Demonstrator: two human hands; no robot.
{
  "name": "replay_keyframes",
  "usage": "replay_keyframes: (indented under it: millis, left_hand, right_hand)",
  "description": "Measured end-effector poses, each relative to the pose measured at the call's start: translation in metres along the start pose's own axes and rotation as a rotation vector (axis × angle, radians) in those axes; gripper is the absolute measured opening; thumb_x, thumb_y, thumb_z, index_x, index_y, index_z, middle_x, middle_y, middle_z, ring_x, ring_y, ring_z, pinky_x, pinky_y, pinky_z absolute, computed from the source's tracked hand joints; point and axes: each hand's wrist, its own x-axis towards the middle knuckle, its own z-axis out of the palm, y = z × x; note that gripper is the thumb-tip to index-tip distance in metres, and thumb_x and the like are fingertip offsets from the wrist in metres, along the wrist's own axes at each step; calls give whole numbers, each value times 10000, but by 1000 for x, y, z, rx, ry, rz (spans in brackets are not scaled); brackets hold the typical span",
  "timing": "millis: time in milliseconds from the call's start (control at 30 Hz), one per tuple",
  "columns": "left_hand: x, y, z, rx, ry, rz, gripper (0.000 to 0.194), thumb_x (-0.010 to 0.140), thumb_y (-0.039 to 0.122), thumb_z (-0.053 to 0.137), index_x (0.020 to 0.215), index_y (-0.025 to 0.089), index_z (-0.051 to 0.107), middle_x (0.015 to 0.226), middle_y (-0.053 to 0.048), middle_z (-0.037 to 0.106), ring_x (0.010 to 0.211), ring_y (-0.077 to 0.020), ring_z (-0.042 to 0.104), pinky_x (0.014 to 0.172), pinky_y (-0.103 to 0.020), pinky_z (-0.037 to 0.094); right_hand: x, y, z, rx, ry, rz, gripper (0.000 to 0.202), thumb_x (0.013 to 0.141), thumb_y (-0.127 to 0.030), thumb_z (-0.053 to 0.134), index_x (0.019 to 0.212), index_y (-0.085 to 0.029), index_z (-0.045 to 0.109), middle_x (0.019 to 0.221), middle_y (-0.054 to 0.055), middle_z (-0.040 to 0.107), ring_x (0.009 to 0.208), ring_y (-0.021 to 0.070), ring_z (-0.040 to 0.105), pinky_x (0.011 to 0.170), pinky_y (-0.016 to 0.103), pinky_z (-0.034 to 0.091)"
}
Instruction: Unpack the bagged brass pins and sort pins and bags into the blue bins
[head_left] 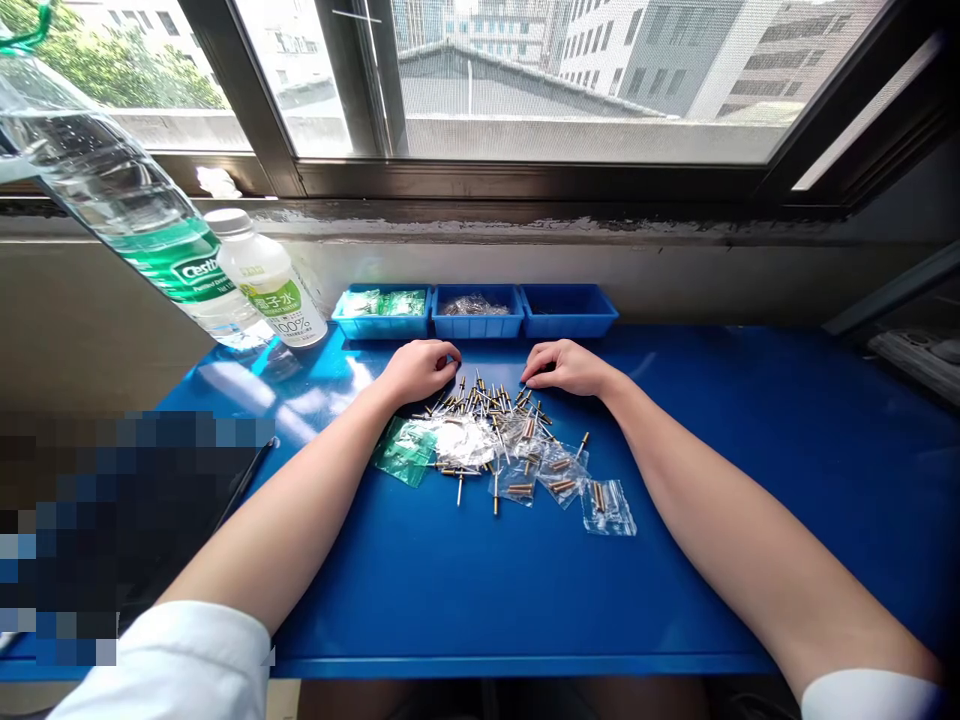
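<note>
Between my hands lies a heap of loose blind rivets [480, 398], with silver shanks and brass-coloured and black ends. My left hand [421, 370] rests at the heap's upper left, fingers curled together; anything inside is hidden. At the upper right, my right hand [564, 368] is closed in a pinch, fingertips beside the rivets; whether it grips one is unclear. In front of the heap are a green packet [407, 450] and a crumpled silvery packet [465, 442]. Small clear bags [609, 508] holding copper-coloured pins lie at the front right, some overlapping.
Along the wall stand a blue bin with green packets [382, 326], one with clear bags [478, 326], and a third bin [570, 326]. A large water bottle [127, 190] and a white bottle [262, 270] stand left. A blurred dark object [150, 510] covers the blue table's [480, 600] left side.
</note>
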Motion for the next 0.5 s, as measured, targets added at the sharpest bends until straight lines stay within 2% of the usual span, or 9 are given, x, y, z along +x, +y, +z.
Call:
replay_keyframes:
  millis: [267, 367, 500]
  left_hand:
    - [0, 0, 0, -2, 2, 8, 289, 811, 304, 481, 940, 202, 719, 795, -34, 697, 670, -161, 598, 584, -255, 393]
    - [0, 0, 0, 1, 1, 7, 288, 811, 305, 483, 938, 199, 719, 791, -38, 698, 667, -160, 598, 582, -254, 392]
    - [0, 0, 0, 4, 0, 3, 279, 813, 297, 491, 947, 207, 719, 799, -31, 699, 671, -164, 600, 587, -259, 399]
  right_hand:
    - [0, -1, 5, -30, 51, -5, 178, 738, -354, 649, 734, -186, 707, 816, 42, 647, 711, 155, 569, 663, 287, 434]
    - [1, 2, 8, 66, 192, 32, 232, 749, -404, 634, 761, -173, 659, 735, 24, 622, 648, 136, 520, 610, 274, 406]
    - [5, 9, 13, 301, 489, 75, 329, 732, -500, 646, 774, -182, 571, 605, -21, 520, 539, 106, 448, 523, 259, 358]
